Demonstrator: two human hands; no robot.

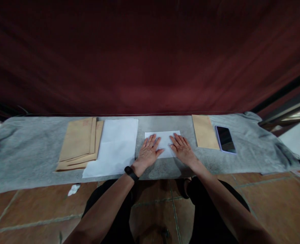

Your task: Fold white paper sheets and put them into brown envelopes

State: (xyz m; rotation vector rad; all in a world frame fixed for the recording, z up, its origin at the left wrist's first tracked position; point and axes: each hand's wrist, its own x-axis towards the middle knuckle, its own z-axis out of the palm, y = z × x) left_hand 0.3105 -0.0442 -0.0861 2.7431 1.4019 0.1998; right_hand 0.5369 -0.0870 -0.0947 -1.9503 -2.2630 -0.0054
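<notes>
A small folded white sheet [162, 137] lies on the grey cloth [30, 152] in front of me. My left hand [149, 151] lies flat on its left part, fingers stretched out, a black band on the wrist. My right hand [182, 149] lies flat on its right part, fingers spread. Neither hand grips anything. A stack of white paper [114, 147] sits just left of my left hand.
A pile of brown envelopes [80, 144] lies left of the white stack. One brown envelope [205, 131] and a phone [225, 139] lie to the right. A dark red curtain [150, 57] hangs behind. A paper scrap [74, 189] lies on the tiled floor.
</notes>
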